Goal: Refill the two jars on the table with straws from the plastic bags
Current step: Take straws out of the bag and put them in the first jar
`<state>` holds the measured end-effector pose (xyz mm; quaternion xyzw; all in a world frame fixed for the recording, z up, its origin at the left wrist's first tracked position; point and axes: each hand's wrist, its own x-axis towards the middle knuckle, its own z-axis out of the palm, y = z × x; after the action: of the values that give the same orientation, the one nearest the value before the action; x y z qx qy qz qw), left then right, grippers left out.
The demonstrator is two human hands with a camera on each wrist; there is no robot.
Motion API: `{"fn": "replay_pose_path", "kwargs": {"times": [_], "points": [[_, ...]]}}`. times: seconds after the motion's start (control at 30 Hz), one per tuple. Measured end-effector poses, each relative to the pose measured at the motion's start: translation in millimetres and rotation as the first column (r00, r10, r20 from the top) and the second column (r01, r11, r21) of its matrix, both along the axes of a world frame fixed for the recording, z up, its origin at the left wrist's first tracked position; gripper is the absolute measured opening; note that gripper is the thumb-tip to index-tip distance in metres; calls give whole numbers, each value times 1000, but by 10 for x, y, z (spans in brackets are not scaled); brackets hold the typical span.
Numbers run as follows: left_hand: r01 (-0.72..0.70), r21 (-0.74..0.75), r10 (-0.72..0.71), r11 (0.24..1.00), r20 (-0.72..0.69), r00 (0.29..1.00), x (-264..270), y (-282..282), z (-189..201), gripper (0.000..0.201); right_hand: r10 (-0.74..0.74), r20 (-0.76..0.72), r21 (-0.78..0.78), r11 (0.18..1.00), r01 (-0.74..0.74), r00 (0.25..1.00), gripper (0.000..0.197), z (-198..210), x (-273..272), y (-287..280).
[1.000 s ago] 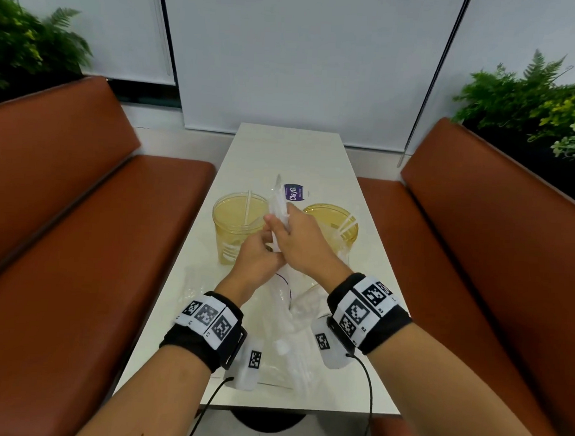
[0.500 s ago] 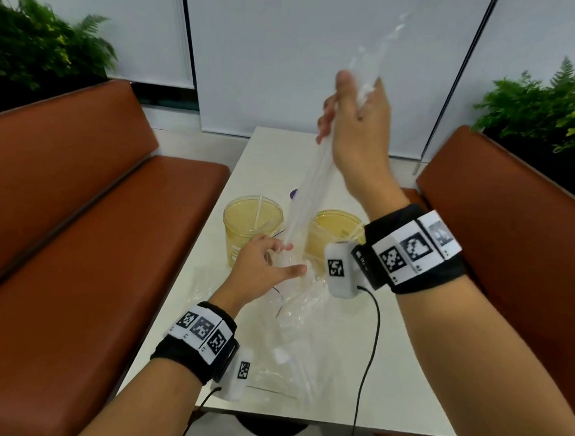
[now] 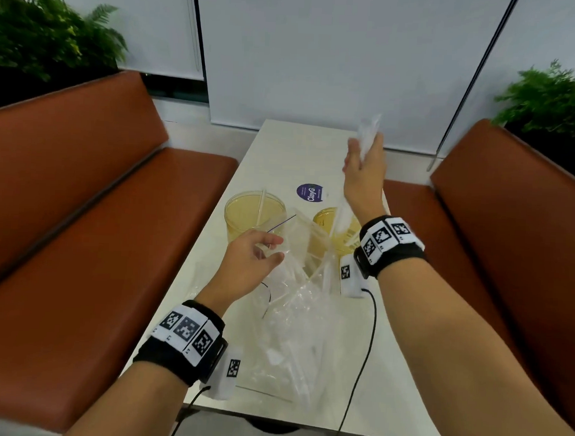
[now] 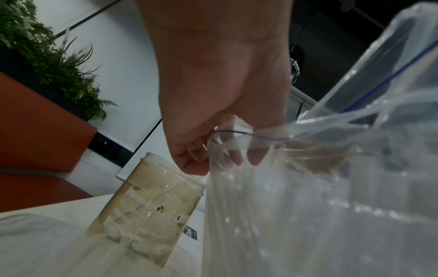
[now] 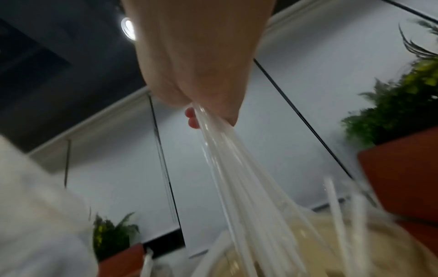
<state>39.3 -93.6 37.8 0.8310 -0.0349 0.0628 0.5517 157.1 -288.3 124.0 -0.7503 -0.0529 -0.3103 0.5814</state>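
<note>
Two yellowish clear jars stand mid-table. The left jar holds one straw. My right hand grips a bundle of white straws above the right jar, and the bundle's lower ends reach into that jar's mouth. My left hand pinches the open rim of a clear zip bag that lies crumpled in front of the jars, with more straws inside.
The narrow white table runs between two brown benches. A round purple sticker lies behind the jars. More clear plastic lies near the front edge. Wrist cables hang over that edge.
My right hand has come down from high above the table, and the straw bundle, now out of the bag, dips into the right jar. The left hand still holds the bag's rim.
</note>
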Motion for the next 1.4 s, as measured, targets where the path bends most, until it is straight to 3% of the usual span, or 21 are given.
{"fn": "replay_pose_path", "kwargs": {"times": [0.23,0.4,0.47,0.6,0.67,0.73,0.8,0.83,0.9,0.97,1.0,1.03,1.07,1.1,1.13,1.17,1.2,1.3,1.4], "points": [[2,-9,-2,1000,-19,1000,14,87,12,22,-14,-371,-3,1000,14,928,24,-700,105,-229],[49,-30,-51,998,-79,996,0,85,82,32,0,-272,91,995,26,962,47,-600,30,-290],[65,-31,-68,997,-95,993,10,63,126,39,-12,-280,44,999,25,960,42,-558,13,-286],[38,-46,-42,998,-87,995,20,52,159,39,-93,-337,-44,996,84,937,51,-568,-9,-326],[21,-39,-25,999,-95,995,19,59,158,39,-131,-428,-207,977,44,894,46,-573,32,-392],[26,-12,-27,1000,-92,995,4,65,169,42,-180,-518,-361,932,-23,836,67,-540,64,-441],[24,39,-21,999,-62,998,-21,66,198,44,-281,-430,-474,879,50,858,84,-426,38,-444],[20,75,-16,997,-52,999,-43,67,220,45,-324,-313,-515,848,127,893,82,-339,-3,-414],[7,145,-1,989,-38,999,-95,57,278,47,-297,-65,-482,845,231,953,58,-100,-201,-269],[-3,146,9,989,-39,999,-117,41,327,50,-94,42,-434,895,103,995,26,171,-479,-36],[-1,126,7,992,-49,999,-119,32,342,51,36,-37,-465,884,-49,999,25,282,-634,96],[1,109,5,994,-56,998,-118,30,355,52,136,-227,-529,814,-239,964,29,319,-742,218],[4,103,1,995,-57,998,-127,31,381,54,148,-471,-587,683,-434,870,33,340,-853,340],[10,106,-5,994,-55,998,-137,36,405,55,54,-656,-622,527,-579,753,37,292,-906,427],[20,108,-15,994,-49,999,-146,37,426,55,-82,-742,-637,396,-661,666,44,222,-937,492],[29,99,-25,995,-41,999,-152,38,438,55,-192,-751,-656,317,-685,631,51,131,-943,533],[40,82,-37,996,-42,998,-161,34,450,54,-239,-750,-661,300,-688,617,59,47,-956,561],[69,57,-65,996,-69,996,-187,28,454,55,-230,-797,-601,381,-702,558,112,-217,-936,616],[87,67,-82,994,-81,993,-186,49,417,57,-187,-787,-588,518,-622,588,111,-424,-942,675]]}}
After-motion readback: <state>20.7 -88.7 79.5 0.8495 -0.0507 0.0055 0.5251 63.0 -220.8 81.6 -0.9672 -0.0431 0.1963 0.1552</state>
